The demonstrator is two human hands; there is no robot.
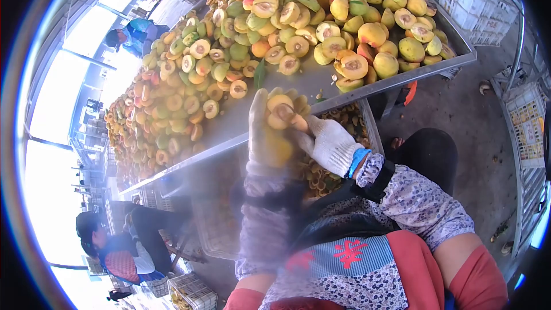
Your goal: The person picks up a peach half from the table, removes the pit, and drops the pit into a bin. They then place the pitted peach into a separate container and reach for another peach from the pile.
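My left hand (265, 132), in a pale glove, is closed around a halved peach (280, 107) with its cut face turned up. My right hand (332, 144), in a white knitted glove, meets it from the right, fingers bent and pressed together at the peach's edge. Whatever the right fingers grip, if anything, is hidden. Just beyond both hands is the rim of a metal table (324, 105) piled with whole and halved yellow-green peaches (235, 51). A green leaf (260, 73) lies close to my left fingertips. Haze blurs my left forearm.
Under the table edge, a crate (372, 129) holds cut fruit pieces. White plastic crates (468, 3) are stacked at the upper right; another crate (527, 116) stands at the right. One person (123, 247) sits at the lower left, another person (138, 35) beyond the table.
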